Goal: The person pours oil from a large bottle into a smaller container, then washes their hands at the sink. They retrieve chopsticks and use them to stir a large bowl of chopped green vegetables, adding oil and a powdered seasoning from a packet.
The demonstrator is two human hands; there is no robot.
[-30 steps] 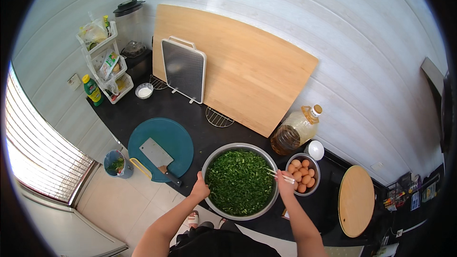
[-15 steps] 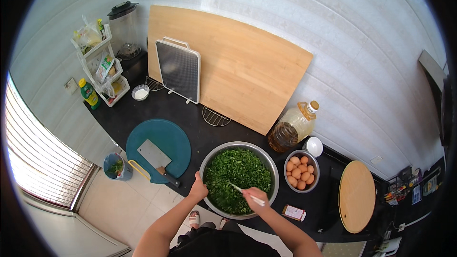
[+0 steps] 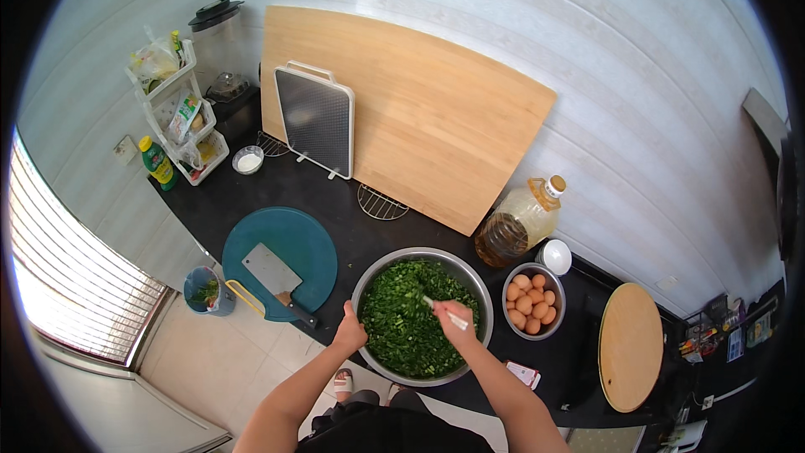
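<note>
A large steel bowl (image 3: 484,302) full of chopped green leaves (image 3: 407,331) stands at the counter's front edge. At its left rim is my left hand (image 3: 350,329), closed on the edge with the thumb up. My right hand (image 3: 455,323) is over the bowl's right half, its fingers wrapped round pale, thin chopsticks (image 3: 459,321). Their tips reach into the greens, and the lower ends are hard to make out. Left of the bowl, a cleaver (image 3: 272,269) lies on a round teal cutting board (image 3: 306,239).
A smaller steel bowl of brown eggs (image 3: 532,302) stands to the right, near an oil jug (image 3: 520,222) and white bowls (image 3: 554,257). A small packet (image 3: 524,373) and a round wooden board (image 3: 631,348) lie farther right. A large wooden board (image 3: 428,109) leans on the wall.
My right hand has moved up and slightly right, carrying the chopsticks away from the lower middle of the greens. The greens have shifted; my left hand stays at the rim.
</note>
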